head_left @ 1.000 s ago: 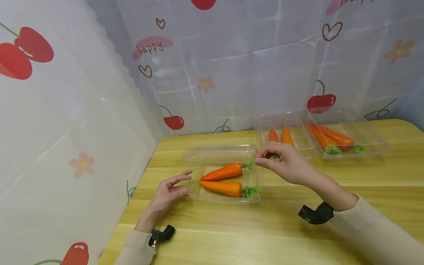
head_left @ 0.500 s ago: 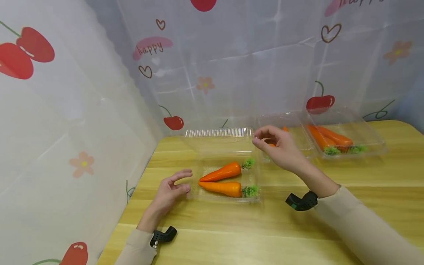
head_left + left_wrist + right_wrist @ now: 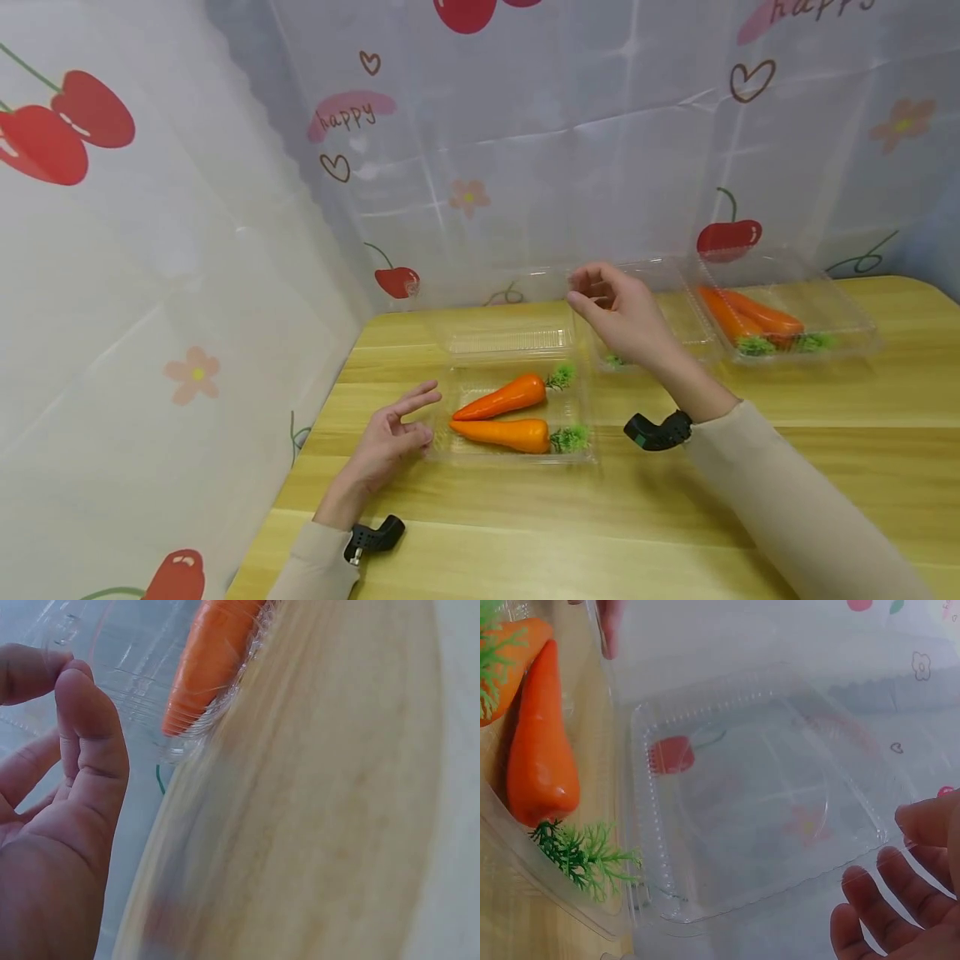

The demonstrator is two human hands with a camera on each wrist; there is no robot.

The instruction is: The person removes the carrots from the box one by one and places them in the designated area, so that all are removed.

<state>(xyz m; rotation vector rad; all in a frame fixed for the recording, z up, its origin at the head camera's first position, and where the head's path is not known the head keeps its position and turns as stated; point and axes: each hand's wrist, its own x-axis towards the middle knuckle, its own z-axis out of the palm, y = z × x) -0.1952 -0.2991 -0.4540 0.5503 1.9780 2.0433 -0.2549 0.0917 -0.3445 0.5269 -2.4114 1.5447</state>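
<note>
A clear plastic box (image 3: 517, 457) lies in the middle of the table, its hinged lid (image 3: 510, 342) raised at the back. Inside are two orange carrots, one (image 3: 504, 397) behind the other (image 3: 506, 435), pointed tips together at the left and green leafy tops at the right. My left hand (image 3: 382, 442) pinches the box's left edge between thumb and index finger; in the left wrist view the fingertips meet at the clear plastic. My right hand (image 3: 622, 317) pinches the lid's right edge, as the lid (image 3: 757, 787) in the right wrist view shows.
Behind my right hand stands another clear box (image 3: 667, 271), partly hidden. Farther right is a box (image 3: 840, 308) with orange carrots (image 3: 761, 312) in it. The wooden table (image 3: 540, 533) ends at a printed curtain (image 3: 525, 167) at the back and left.
My right hand has moved up and slightly left, away from me, swinging the lid upright and then back. My left hand has stayed at the box's left edge; the carrots lie as before.
</note>
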